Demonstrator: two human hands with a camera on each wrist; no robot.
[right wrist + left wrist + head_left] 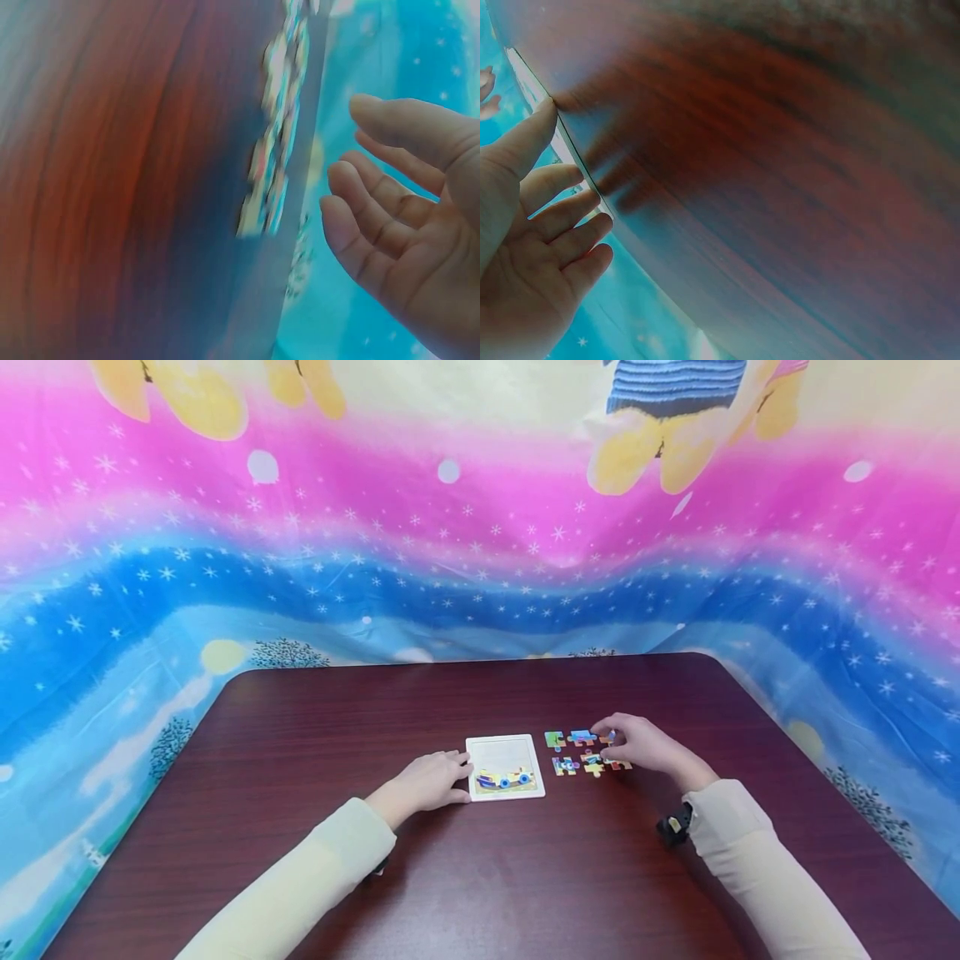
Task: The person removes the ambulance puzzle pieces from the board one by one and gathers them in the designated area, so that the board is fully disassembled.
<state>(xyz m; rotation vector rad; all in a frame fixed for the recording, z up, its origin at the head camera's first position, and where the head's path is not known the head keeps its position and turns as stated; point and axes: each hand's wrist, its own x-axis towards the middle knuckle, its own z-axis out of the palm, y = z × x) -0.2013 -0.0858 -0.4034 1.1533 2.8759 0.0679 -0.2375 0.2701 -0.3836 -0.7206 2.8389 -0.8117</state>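
Observation:
A white-framed puzzle tray lies on the table, and its lower part shows a picture of a yellow and blue vehicle. My left hand rests at the tray's left edge, with thumb and fingertips touching it; the same hand has its fingers extended in the left wrist view. To the right of the tray, several jigsaw pieces lie in two rows. Over the right end of these rows is my right hand, partly hiding them. In the right wrist view, that hand is above the table, fingers loosely bent, with nothing between them.
Both hands work on a dark red-brown wooden table with rounded far corners. A colourful printed cloth hangs behind it and along both sides. A black strap device sits at the right wrist.

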